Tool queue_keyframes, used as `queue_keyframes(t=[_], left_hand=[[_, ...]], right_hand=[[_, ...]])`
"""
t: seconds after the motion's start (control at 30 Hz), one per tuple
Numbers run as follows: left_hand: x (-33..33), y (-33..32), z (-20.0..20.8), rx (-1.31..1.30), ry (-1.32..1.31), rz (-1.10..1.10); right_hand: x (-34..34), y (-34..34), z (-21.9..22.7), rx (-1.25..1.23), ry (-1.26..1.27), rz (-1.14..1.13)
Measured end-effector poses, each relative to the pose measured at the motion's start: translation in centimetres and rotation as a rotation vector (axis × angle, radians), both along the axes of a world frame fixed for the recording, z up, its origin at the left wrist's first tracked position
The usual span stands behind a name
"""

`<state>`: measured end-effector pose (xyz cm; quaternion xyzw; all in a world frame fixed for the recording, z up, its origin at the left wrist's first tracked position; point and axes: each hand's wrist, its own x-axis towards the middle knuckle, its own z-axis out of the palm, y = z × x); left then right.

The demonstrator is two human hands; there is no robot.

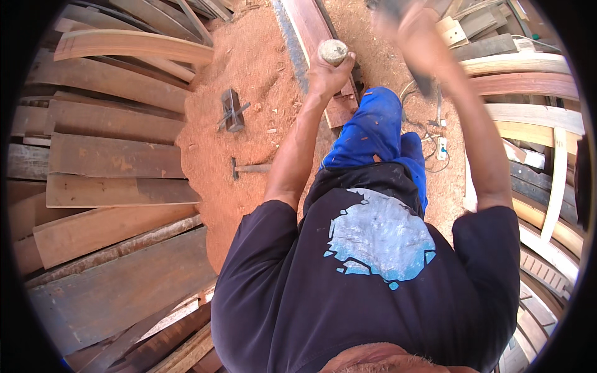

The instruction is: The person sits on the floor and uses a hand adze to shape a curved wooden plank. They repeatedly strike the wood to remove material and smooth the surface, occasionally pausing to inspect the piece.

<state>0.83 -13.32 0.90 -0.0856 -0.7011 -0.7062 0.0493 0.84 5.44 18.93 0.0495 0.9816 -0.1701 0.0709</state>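
My left hand (328, 76) is wrapped round the upright handle of a chisel (333, 52), whose round, pale butt shows above the fist. Its blade is hidden below the hand. Under it runs a long reddish wooden beam (308, 25), with its near end by my knee. To the right, my right hand (415, 34) is raised and smeared by motion. It looks closed round a dark thing at the top edge, too blurred to name.
Reddish sawdust covers the floor. On it lie a small wooden hand plane (232, 110) and a hammer (252, 168). Stacked boards (121, 155) line the left side, more timber (525, 85) the right. A white power strip (442, 149) with cables lies right of my legs.
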Motion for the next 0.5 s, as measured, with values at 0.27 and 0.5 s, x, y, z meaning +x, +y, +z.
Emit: queue_keyframes(t=[0.27,0.5], left_hand=[[1.3,-0.1,-0.8,-0.065,0.019,-0.026],[1.6,0.9,-0.2,-0.011,0.016,0.011]], right_hand=[[5.9,0.9,1.2,-0.548,0.224,0.135],[4.2,-0.8,3.6,-0.368,0.615,0.094]])
